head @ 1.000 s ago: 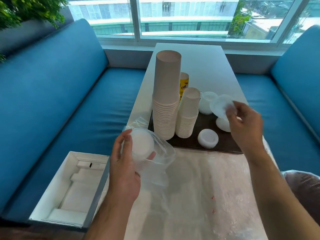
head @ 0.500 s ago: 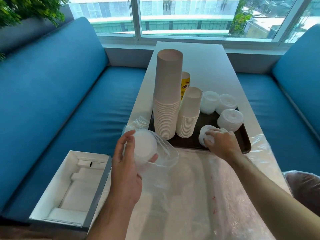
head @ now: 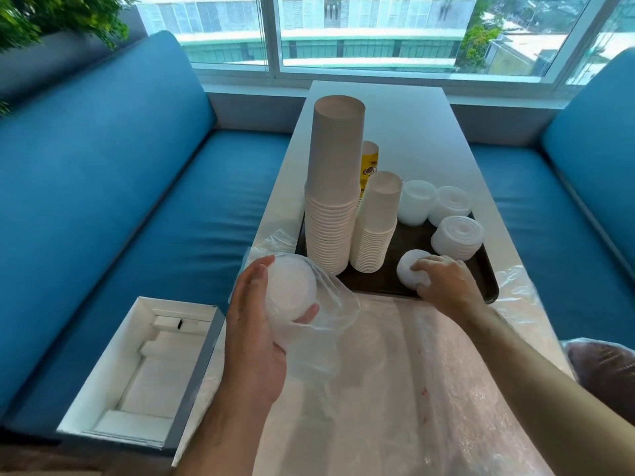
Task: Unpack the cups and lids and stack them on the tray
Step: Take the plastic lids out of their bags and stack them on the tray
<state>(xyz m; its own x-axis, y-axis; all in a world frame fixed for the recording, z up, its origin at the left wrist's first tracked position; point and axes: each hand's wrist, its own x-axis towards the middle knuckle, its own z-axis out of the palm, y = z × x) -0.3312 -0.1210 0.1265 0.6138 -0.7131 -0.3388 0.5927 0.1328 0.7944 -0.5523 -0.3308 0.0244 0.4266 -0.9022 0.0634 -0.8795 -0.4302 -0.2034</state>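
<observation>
Lids, thin white plastic, light, flexible, likely slippery in film: bagged stack [head: 292,293] gripped by left hand [head: 256,333] above desk; right hand [head: 443,282] pinches tray stack [head: 410,273] by rim.

Both hands [head: 256,324] [head: 443,283] curled, apparently gripping

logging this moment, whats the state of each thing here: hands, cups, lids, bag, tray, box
left hand: grips the bagged lids
bagged lids: still inside the plastic bag
plastic bag: open, crumpled
right hand: fingers curled on the small lid stack
small lid stack: on the tray
tall cup stack: upright, upside down
short cup stack: upright, upside down
tray: loaded, flat on table
box: open
</observation>
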